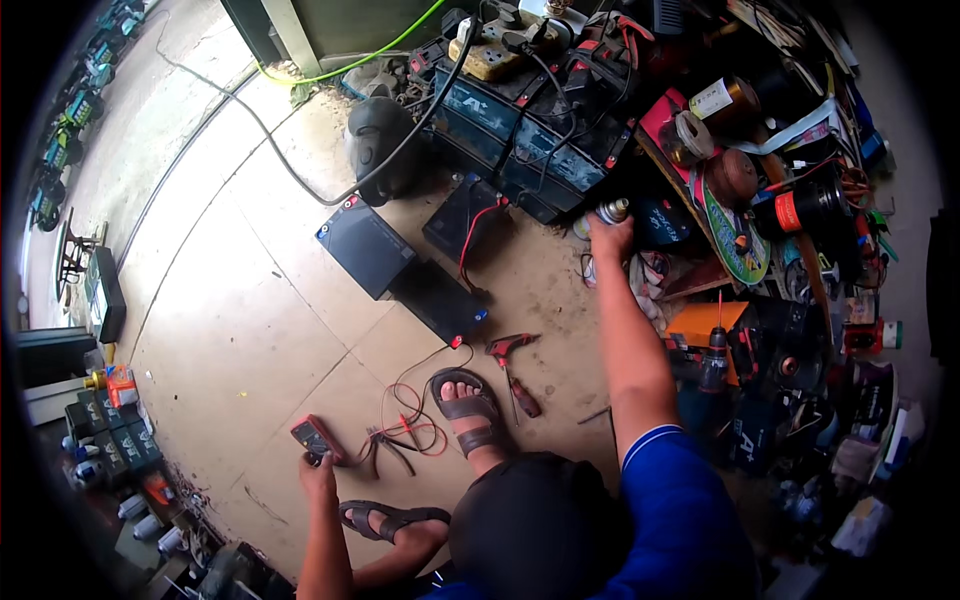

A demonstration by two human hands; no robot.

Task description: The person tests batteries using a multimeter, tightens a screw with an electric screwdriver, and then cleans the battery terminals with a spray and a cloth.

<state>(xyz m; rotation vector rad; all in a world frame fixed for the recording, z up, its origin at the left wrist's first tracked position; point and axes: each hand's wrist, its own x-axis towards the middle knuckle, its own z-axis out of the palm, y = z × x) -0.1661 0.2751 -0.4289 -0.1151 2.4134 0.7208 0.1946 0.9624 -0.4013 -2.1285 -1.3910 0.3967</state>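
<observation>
At the lower left, my left hand is closed on the near end of a red-cased multimeter on the tiled floor. Thin red and black test leads lie loosely coiled beside it, near dark-handled pliers. My right arm reaches far forward, and my right hand is wrapped round a spray can next to the cluttered shelving. Between my hands sit dark box-shaped batteries: one in front, another touching it, and a third with a red wire.
A red-handled tool and a screwdriver lie by my sandalled foot. Large blue-black batteries carry a power strip and cables. A cordless drill stands at right. A grey cable crosses the floor.
</observation>
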